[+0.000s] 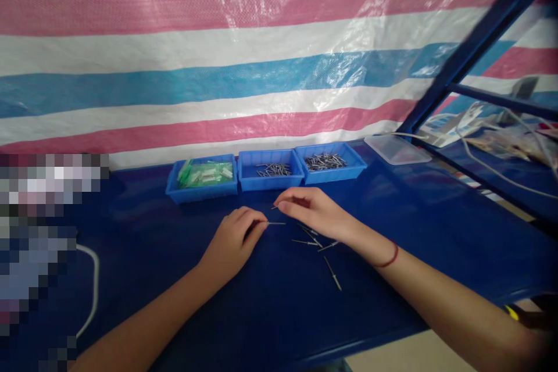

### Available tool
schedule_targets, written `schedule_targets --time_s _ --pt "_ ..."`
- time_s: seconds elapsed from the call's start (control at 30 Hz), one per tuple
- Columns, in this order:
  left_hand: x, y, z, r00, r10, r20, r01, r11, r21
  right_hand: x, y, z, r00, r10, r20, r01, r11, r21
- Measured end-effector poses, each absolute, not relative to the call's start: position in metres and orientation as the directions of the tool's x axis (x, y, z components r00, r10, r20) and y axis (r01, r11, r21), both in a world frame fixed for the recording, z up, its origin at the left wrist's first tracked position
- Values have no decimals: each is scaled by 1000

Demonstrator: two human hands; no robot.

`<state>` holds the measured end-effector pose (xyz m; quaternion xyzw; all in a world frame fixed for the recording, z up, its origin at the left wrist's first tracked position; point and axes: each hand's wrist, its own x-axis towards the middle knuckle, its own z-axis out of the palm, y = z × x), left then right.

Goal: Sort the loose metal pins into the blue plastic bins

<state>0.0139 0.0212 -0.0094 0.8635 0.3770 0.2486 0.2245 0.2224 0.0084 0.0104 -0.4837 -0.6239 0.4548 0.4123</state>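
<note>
My left hand is closed in a pinch on a blind rivet, whose thin pin points to the right. Close by on the right, my right hand also pinches a rivet; just a short thin tip of it shows past the fingers. Several loose rivets lie on the blue table below and beside my right hand. Behind my hands stand a blue bin of rivets and a second bin with more rivets.
A third blue bin on the left holds green plastic bags. At the back right lies a clear plastic lid near a blue metal frame. A white cable curves at left. Striped sheeting hangs behind.
</note>
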Motion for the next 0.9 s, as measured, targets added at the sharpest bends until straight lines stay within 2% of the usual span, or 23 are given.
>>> schedule_targets --time_s 0.1,0.27,0.6,0.9 --pt "13 20 -9 477 847 234 485 -476 733 211 -2 6 -297 931 212 333 310 -891" --pt "16 15 -8 443 879 174 363 -353 862 201 -9 2 -215 936 277 331 337 -881" --pt "18 12 -5 493 860 134 364 -344 866 201 -12 2 -126 943 309 272 332 -903" --pt "18 12 -4 528 837 146 339 -365 867 201 -13 2 -140 927 347 285 374 -883"
